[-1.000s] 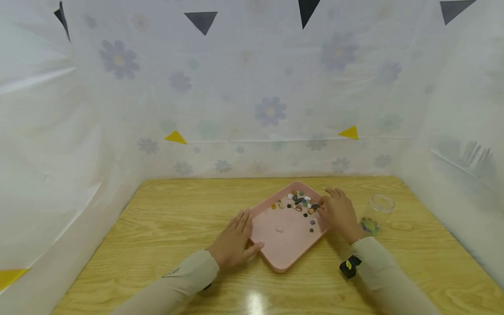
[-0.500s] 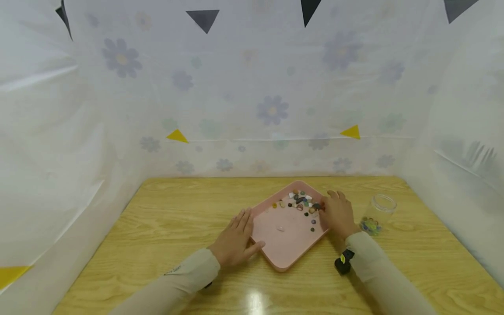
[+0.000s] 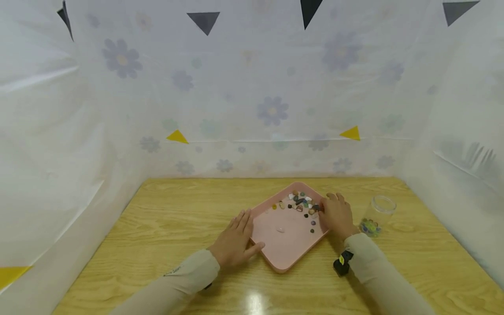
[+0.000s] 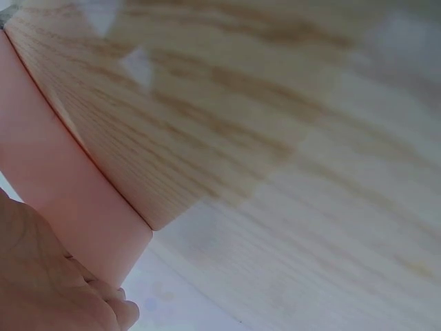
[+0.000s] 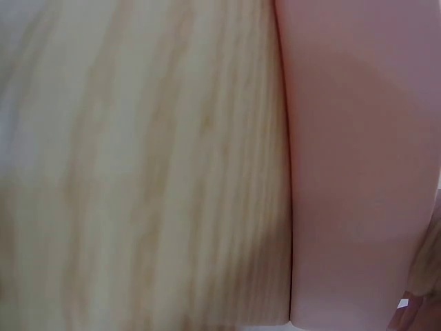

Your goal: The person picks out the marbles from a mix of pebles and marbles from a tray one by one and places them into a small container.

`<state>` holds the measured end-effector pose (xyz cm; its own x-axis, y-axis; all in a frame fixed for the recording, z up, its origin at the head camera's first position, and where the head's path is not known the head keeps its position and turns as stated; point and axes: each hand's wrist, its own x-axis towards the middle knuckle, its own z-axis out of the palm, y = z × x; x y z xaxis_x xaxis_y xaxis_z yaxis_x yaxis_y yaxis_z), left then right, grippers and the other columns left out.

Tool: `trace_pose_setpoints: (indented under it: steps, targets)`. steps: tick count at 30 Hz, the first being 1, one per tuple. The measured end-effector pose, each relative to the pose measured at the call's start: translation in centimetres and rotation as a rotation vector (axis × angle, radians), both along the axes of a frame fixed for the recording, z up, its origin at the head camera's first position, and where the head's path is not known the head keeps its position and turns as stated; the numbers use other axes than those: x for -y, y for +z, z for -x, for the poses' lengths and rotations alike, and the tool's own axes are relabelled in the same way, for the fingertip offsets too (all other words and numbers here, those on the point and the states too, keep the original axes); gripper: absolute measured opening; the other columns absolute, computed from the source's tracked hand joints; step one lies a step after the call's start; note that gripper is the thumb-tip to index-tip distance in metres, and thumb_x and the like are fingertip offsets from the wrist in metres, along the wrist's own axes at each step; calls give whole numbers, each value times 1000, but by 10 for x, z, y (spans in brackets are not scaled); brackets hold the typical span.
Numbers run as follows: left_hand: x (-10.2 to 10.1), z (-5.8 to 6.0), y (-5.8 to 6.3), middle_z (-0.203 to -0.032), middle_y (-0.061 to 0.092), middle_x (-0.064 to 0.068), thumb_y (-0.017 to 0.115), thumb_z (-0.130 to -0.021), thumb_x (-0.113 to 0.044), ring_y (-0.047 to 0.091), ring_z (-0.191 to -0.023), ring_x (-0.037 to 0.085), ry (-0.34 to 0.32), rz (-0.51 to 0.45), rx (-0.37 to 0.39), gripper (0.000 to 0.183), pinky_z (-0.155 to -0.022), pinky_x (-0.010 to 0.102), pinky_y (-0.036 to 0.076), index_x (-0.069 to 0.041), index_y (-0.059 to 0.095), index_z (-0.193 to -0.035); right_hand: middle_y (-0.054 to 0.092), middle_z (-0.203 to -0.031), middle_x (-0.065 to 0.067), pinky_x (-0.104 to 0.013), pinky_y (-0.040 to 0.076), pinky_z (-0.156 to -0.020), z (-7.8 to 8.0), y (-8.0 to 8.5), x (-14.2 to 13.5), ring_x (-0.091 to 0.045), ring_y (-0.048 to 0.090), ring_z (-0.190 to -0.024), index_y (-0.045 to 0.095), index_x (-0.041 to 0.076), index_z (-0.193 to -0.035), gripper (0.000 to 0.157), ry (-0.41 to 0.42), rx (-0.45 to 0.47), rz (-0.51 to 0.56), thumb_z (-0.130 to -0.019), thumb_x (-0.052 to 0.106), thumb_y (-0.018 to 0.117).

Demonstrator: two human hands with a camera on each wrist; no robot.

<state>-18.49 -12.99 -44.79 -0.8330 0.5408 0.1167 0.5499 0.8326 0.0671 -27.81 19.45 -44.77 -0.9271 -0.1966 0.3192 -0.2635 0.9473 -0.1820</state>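
Note:
A pink tray (image 3: 281, 251) lies at an angle on the table, with several small coloured stones (image 3: 299, 201) mostly toward its far right corner. My left hand (image 3: 233, 241) rests along the tray's left side, fingers straight and thumb at the rim. The left wrist view has part of that hand (image 4: 48, 276) beside the tray wall (image 4: 69, 179). Over the right rim reaches my right hand (image 3: 337, 215), close to the stones. Its fingertips are hidden, so any grip is unclear. Only a sliver of the hand (image 5: 428, 269) shows past the tray wall (image 5: 358, 152) in the right wrist view.
A clear open jar (image 3: 379, 214) with colourful pieces (image 3: 370, 226) in its bottom stands right of my right hand. The wooden table (image 3: 177, 210) ends at a white patterned sheet (image 3: 236, 87) behind, with sheeting at both sides.
Compared with a second ago, my right forearm and wrist have shifted slightly left, and the hand has turned a little at the rim. My left hand keeps its place; the tray looks unmoved.

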Motion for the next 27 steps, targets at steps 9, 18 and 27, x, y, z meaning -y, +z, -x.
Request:
trace_pose_setpoints:
  steps: [9,18,27]
  targets:
    - [-1,0,1,-158,11,23,26,-97,-64,12,-146,35,11,1,16,87,-117,46,19,6,21,-150,54,-126,-31,-66,42,-88,-4,7,-2,-51,43,-119,68,6,-78,10,20,-36,29,-87,12,68]
    - [-1,0,1,-158,12,23,28,-97,-63,13,-146,36,13,-8,23,87,-117,47,20,6,21,-149,53,-128,-29,-66,43,-85,-20,38,-12,-50,44,-120,70,4,-91,13,46,-174,19,-85,15,72]
    - [0,0,0,-157,11,24,27,-97,-63,13,-145,36,2,-8,11,87,-116,48,20,7,21,-149,55,-122,-30,-66,44,-83,-48,74,-43,-51,46,-115,68,0,-88,14,17,-403,56,-82,12,73]
